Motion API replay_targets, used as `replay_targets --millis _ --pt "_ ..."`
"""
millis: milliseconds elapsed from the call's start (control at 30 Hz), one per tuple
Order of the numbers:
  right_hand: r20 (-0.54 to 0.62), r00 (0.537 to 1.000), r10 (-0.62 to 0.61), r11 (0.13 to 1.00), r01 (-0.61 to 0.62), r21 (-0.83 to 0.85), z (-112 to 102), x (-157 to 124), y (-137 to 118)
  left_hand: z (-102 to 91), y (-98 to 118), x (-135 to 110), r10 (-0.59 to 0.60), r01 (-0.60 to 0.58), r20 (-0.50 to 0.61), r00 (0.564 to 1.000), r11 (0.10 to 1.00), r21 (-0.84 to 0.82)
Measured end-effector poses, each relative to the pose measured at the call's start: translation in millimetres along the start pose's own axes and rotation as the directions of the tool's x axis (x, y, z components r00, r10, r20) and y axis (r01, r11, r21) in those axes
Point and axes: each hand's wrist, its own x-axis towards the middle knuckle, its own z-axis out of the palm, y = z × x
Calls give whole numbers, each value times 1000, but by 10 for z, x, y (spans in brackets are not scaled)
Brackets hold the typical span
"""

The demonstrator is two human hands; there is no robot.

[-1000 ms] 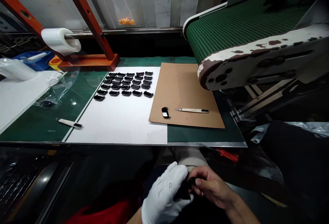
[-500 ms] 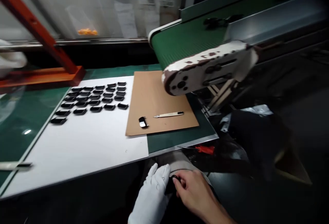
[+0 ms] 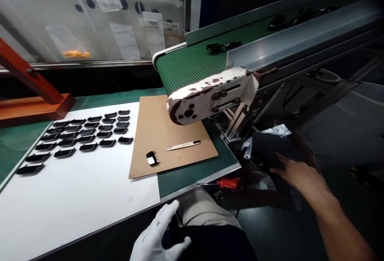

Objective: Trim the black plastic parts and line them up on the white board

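My left hand (image 3: pixel 157 233), in a white glove, is low in front of the table edge, fingers and thumb curled around a small black plastic part (image 3: pixel 174 227). Much of that part blends into the dark clothing behind it. My bare right hand (image 3: pixel 292 173) is out to the right over a dark bag (image 3: pixel 267 149) with a shiny silvery rim. Its thumb and forefinger are apart, with nothing seen between them. A glossy black part (image 3: pixel 152 158) lies on the brown cardboard (image 3: pixel 172 123), beside a pale-handled craft knife (image 3: pixel 183 145).
Several black parts (image 3: pixel 87 138) stand in rows on a white sheet (image 3: pixel 90 185). A green conveyor belt (image 3: pixel 192 65) juts over the cardboard and carries dark pieces. A red-handled screwdriver (image 3: pixel 228 183) sits at the table's front corner. An orange frame (image 3: pixel 36 105) rises at left.
My right hand has left the left hand and moved right to the dark bag. My left hand has shifted left and its grip has turned. The camera view has swung right.
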Motion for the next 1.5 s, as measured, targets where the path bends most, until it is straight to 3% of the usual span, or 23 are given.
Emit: replay_targets --millis 100,233,300,367,467,567,700,833,900,1033,1167,1267,1367,1500 --pt "99 965 -241 970 236 56 50 233 -459 -161 58 38 -69 71 -113 991 997 10" --pt "115 758 -642 760 611 222 388 567 -1509 -286 219 31 -150 147 -220 964 989 -32" --pt "98 683 -724 683 688 245 622 736 -1899 -317 262 -25 -185 169 -240 953 982 -85" --pt "103 646 -756 648 718 254 843 874 -2114 -343 265 -106 -239 208 -259 936 968 -140" --pt "118 625 -771 632 731 258 1064 985 -2165 -396 223 -211 -351 297 -300 887 931 -211" --pt "117 636 -763 643 726 243 1109 976 -2068 -464 170 -233 -461 367 -332 823 878 -308" --pt "80 687 -722 680 683 269 914 760 -1920 -545 142 -144 -519 379 -344 783 835 -398" --pt "109 727 -678 698 589 407 516 329 -1819 -573 187 -9 -511 341 -330 794 823 -455" --pt "188 677 -712 655 543 525 301 108 -1819 -560 223 57 -492 297 -311 813 810 -505" --pt "293 493 -819 543 504 671 -24 -186 -1920 -522 310 155 -464 260 -261 846 789 -557" --pt "311 387 -868 469 431 771 -170 -281 -2026 -517 421 196 -438 245 -259 861 804 -541" --pt "310 374 -874 424 274 863 -218 -307 -2074 -529 503 199 -441 256 -240 865 798 -545" --pt "385 379 -841 454 109 884 -243 -324 -2118 -548 564 190 -457 284 -209 865 787 -547" --pt "423 425 -801 516 132 846 -256 -306 -2163 -583 602 183 -453 308 -193 870 807 -504"
